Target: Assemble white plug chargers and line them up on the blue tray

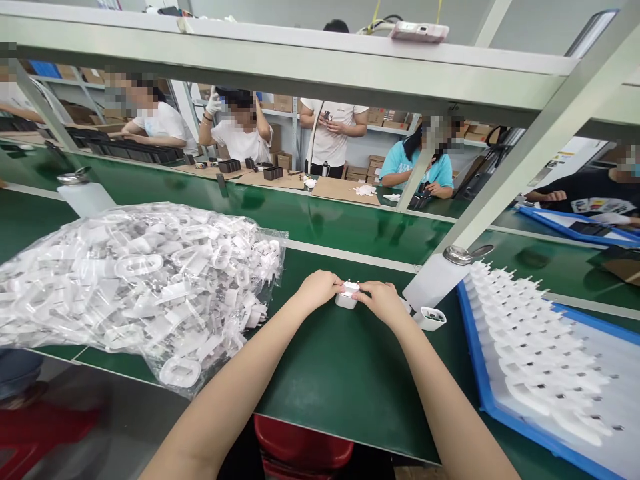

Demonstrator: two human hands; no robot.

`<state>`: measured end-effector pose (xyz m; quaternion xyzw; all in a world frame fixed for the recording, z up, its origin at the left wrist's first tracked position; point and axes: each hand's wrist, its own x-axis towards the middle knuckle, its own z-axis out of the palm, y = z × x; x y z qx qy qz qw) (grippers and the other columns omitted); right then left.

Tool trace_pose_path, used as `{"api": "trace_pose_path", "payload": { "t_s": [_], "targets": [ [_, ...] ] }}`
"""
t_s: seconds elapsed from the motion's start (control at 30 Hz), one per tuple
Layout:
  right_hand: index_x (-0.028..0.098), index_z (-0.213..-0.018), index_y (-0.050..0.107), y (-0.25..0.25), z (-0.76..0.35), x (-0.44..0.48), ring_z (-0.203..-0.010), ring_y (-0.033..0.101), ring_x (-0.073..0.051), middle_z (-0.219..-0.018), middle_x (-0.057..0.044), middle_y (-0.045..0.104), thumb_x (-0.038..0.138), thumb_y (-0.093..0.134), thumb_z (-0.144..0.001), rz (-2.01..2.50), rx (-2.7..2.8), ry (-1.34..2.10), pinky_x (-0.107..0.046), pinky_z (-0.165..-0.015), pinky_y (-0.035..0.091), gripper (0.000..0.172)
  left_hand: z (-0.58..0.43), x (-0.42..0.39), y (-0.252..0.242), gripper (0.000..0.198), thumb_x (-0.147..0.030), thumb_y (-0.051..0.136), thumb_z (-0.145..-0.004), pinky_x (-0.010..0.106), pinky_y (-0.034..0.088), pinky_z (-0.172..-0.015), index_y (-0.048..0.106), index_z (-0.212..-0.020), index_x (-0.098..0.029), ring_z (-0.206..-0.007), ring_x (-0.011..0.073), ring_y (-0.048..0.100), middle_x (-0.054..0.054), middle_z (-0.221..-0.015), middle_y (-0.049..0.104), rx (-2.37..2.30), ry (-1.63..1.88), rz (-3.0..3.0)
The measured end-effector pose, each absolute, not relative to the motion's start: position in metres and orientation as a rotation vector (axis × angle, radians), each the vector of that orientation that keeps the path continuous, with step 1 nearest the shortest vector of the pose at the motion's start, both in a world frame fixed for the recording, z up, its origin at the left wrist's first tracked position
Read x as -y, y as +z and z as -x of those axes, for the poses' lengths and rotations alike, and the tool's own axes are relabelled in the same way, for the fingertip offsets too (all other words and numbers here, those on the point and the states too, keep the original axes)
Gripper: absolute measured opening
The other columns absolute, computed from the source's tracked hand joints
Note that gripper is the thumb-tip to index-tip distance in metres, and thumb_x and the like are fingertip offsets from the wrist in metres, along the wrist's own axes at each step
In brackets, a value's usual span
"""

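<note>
The green tabletop [345, 407] runs across the view, and beyond a pale metal bench frame [280, 67] a co-worker [240, 137] sits at a facing bench around 12 o'clock. From the hands, a large clear plastic bag [135, 287] of white plastic parts slumps at 9 o'clock. A blue-rimmed tray [480, 353] at 4 o'clock carries rows of white pronged pieces in a white holder. A pump dispenser bottle [430, 280] stands at 2 o'clock. Both bare forearms reach in from 6 o'clock, angling toward each other, with the left hand [317, 290] and right hand [383, 301] meeting at the middle of the tabletop, wrists low. Their fingers [363, 289] are closed, grasping a small white charger body [346, 299] from either side. It is a squat, boxy shell with rounded corners, partly hidden by the fingertips. It sits just above the tabletop, and its long axis looks roughly upright, though the fingers make that hard to tell. A small white open-topped casing [430, 319] lies just beside the right hand at 3 o'clock.
</note>
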<state>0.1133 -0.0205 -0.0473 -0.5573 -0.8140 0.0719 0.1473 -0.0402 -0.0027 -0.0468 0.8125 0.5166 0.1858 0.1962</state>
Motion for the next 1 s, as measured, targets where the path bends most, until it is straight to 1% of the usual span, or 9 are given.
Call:
{"api": "trace_pose_path", "payload": {
  "t_s": [0.17,0.27,0.4,0.6,0.67,0.73,0.8,0.9,1.0],
  "targets": [
    [0.026,-0.075,0.057,-0.046,-0.111,0.021,-0.067,0.054,-0.019,-0.07,0.001,0.061,0.027,0.045,-0.069,1.657,2.322,0.3,-0.028,-0.057,0.036,0.014,0.03,-0.003,-0.028,0.01,-0.016,0.053,-0.055,0.023,0.035,-0.055,0.063,-0.059,-0.017,-0.059,0.0175,0.052,0.005,-0.056,0.058,-1.525,0.296,-2.315],
    [0.026,-0.079,0.058,-0.049,-0.111,0.021,-0.068,0.055,-0.019,-0.075,0.001,0.061,0.025,0.045,-0.069,1.631,2.262,0.384,-0.027,-0.056,0.038,0.015,0.029,-0.006,-0.029,0.008,-0.016,0.053,-0.053,0.022,0.034,-0.054,0.061,-0.053,-0.017,-0.059,0.0171,0.052,0.004,-0.051,0.055,-1.502,0.28,-2.339],
    [0.024,-0.084,0.057,-0.049,-0.109,0.022,-0.075,0.054,-0.019,-0.087,-0.001,0.059,0.024,0.044,-0.07,1.629,2.229,0.439,-0.026,-0.061,0.038,0.019,0.031,-0.006,-0.032,0.01,-0.016,0.05,-0.056,0.021,0.034,-0.054,0.061,-0.054,-0.017,-0.06,0.0159,0.052,0.003,-0.052,0.055,-1.455,0.321,-2.364],
    [0.019,-0.083,0.057,-0.039,-0.108,0.032,-0.078,0.053,-0.021,-0.087,-0.005,0.059,0.026,0.043,-0.07,1.626,2.322,0.42,-0.028,-0.064,0.038,0.02,0.036,0.006,-0.022,0.018,-0.02,0.044,-0.064,0.022,0.031,-0.05,0.061,-0.065,-0.013,-0.061,0.0164,0.051,0.006,-0.062,0.058,-1.438,0.155,-2.48],
    [0.019,-0.084,0.056,-0.042,-0.109,0.038,-0.079,0.052,-0.021,-0.088,-0.006,0.058,0.025,0.046,-0.068,1.583,2.319,0.47,-0.028,-0.065,0.038,0.02,0.041,0.013,-0.024,0.02,-0.023,0.042,-0.066,0.021,0.031,-0.05,0.06,-0.066,-0.015,-0.06,0.0149,0.051,0.004,-0.063,0.058,-1.337,0.204,-2.441],
    [0.018,-0.09,0.051,-0.05,-0.109,0.046,-0.077,0.052,-0.02,-0.088,-0.005,0.057,0.025,0.05,-0.064,1.55,2.268,0.561,-0.029,-0.064,0.038,0.028,0.047,0.022,-0.033,0.02,-0.027,0.044,-0.066,0.019,0.031,-0.051,0.06,-0.071,-0.017,-0.06,0.0129,0.05,0.001,-0.063,0.058,-1.17,0.296,-2.351],
    [0.018,-0.093,0.047,-0.06,-0.109,0.052,-0.074,0.052,-0.019,-0.086,-0.005,0.057,0.027,0.053,-0.06,1.528,2.174,0.68,-0.029,-0.063,0.039,0.035,0.05,0.031,-0.046,0.022,-0.031,0.049,-0.061,0.019,0.032,-0.052,0.057,-0.078,-0.018,-0.06,0.0119,0.05,-0.002,-0.066,0.058,-1.025,0.428,-2.211],
    [0.017,-0.09,0.045,-0.072,-0.107,0.057,-0.069,0.052,-0.017,-0.079,-0.003,0.056,0.031,0.054,-0.059,1.424,1.995,0.886,-0.03,-0.062,0.039,0.035,0.049,0.042,-0.066,0.033,-0.033,0.054,-0.057,0.02,0.035,-0.056,0.054,-0.085,-0.015,-0.065,0.013,0.051,0.001,-0.074,0.058,-0.953,0.697,-1.862],
    [0.017,-0.095,0.041,-0.07,-0.101,0.058,-0.066,0.051,-0.015,-0.074,-0.002,0.054,0.034,0.045,-0.066,1.226,1.731,1.015,-0.029,-0.06,0.04,0.033,0.047,0.046,-0.072,0.037,-0.034,0.053,-0.059,0.023,0.038,-0.059,0.05,-0.09,-0.013,-0.071,0.0143,0.052,0.005,-0.08,0.057,-0.872,0.902,-1.412]
  ]
}}
